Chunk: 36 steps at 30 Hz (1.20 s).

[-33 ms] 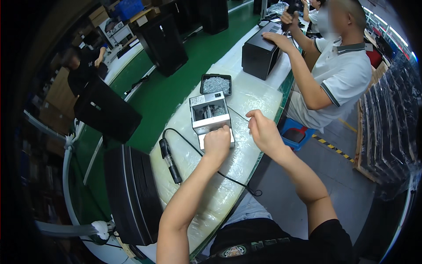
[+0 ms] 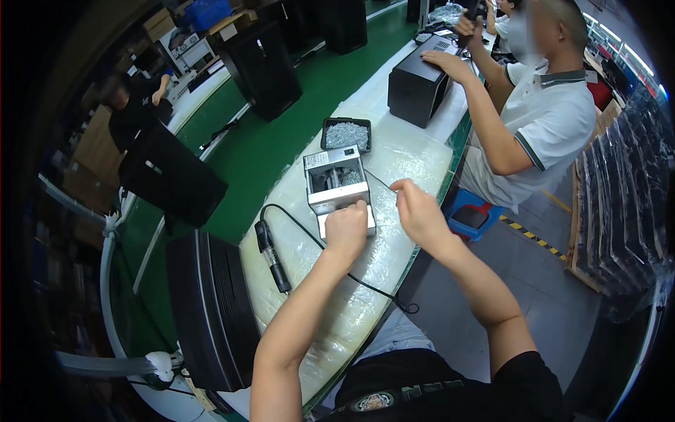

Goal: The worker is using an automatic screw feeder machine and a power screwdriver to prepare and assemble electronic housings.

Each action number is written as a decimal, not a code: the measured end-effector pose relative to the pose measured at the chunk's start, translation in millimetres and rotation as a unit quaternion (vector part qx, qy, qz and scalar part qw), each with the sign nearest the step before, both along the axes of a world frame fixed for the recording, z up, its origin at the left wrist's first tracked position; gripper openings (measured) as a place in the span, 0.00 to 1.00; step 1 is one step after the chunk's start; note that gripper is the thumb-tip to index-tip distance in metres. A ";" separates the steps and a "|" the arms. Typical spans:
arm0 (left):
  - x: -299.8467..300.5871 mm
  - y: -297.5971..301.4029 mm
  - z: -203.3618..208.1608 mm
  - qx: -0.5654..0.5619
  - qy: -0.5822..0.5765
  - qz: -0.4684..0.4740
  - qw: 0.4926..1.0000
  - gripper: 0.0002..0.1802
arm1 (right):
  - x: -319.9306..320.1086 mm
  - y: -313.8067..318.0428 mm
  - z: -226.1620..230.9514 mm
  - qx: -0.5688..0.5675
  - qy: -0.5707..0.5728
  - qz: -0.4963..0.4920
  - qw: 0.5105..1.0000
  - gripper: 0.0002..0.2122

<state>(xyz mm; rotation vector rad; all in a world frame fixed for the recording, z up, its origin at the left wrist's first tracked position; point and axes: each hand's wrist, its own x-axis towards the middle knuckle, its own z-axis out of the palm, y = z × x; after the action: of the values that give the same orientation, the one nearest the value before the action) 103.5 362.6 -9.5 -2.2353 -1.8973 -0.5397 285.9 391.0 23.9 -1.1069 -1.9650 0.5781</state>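
On the plastic-covered bench stands a grey metal screw feeder (image 2: 337,197) with loose screws inside its open top. My left hand (image 2: 346,228) is closed at the feeder's front, and whatever its fingers hold is hidden. To the right of the feeder, my right hand (image 2: 420,214) is raised with thumb and forefinger pinched. A thin grey cable (image 2: 378,178) runs from the feeder to those fingertips; whether they grip it I cannot tell. Behind the feeder sits a black tray (image 2: 366,141) filled with small silvery screws. An electric screwdriver (image 2: 273,257) with a black cord lies to the left.
A large black speaker-like cabinet (image 2: 211,309) stands at the near left of the bench. Another black box (image 2: 415,88) is at the far end under a co-worker's hand (image 2: 450,65). A blue stool (image 2: 474,214) and wrapped stacked panels (image 2: 619,218) stand to the right.
My right hand has shifted very slightly left, toward the feeder. My left hand stays at the feeder's front. The co-worker's raised hand has moved a little.
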 end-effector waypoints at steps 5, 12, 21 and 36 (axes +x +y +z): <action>-17.8 -38.6 7.3 0.149 -0.247 0.087 0.953 0.04 | -31.0 -1.0 -36.8 -0.020 -0.064 -0.026 0.997 0.09; -23.3 -142.2 -43.0 0.122 -0.337 0.143 0.923 0.04 | -65.6 -1.1 -42.5 -0.021 -0.111 -0.059 0.992 0.10; -14.3 -182.6 -83.7 0.064 -0.394 0.123 0.908 0.04 | -69.0 -6.1 -56.2 0.004 -0.127 -0.083 0.988 0.08; -15.1 -185.8 -89.8 0.071 -0.369 0.088 0.923 0.03 | -67.1 -5.1 -53.2 0.053 -0.132 -0.045 0.989 0.06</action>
<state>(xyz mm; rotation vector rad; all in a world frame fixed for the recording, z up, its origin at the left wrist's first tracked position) 88.3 176.8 -99.3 -1.8743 -2.2285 -1.6036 218.8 385.8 -29.3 -1.2495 -2.1303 0.2850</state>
